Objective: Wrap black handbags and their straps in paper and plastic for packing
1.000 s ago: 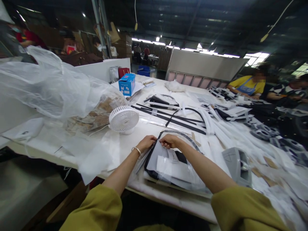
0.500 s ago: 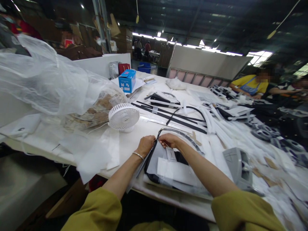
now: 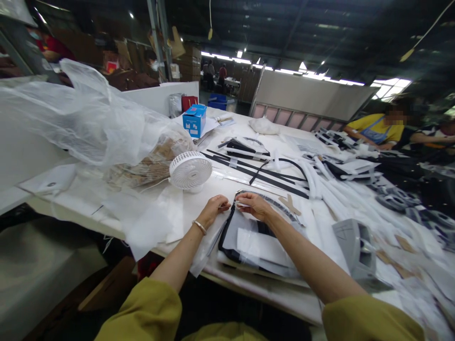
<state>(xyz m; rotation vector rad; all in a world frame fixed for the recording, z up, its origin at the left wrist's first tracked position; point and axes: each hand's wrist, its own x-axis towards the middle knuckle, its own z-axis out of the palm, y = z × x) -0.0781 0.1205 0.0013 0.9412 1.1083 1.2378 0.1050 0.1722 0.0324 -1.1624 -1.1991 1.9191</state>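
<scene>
A black handbag lies on the table in front of me, partly covered by a white sheet and clear film. Its wrapped strap arches along the far side. My left hand is closed in a pinch just left of the strap's end; what its fingertips hold is too small to make out. My right hand is over the bag's far left corner, with its fingers pinched on a small white piece of wrapping beside the strap end. Thin white sheeting hangs by the bag's left side.
A white fan stands left of my hands, with a blue box behind. Large clear plastic bags fill the left side. Black straps lie beyond. A grey tape dispenser is on the right. A co-worker in yellow sits further off.
My left hand has moved slightly away from the bag's corner, opening a gap between it and the dark edge. My right hand stays by the strap end. The view has shifted slightly.
</scene>
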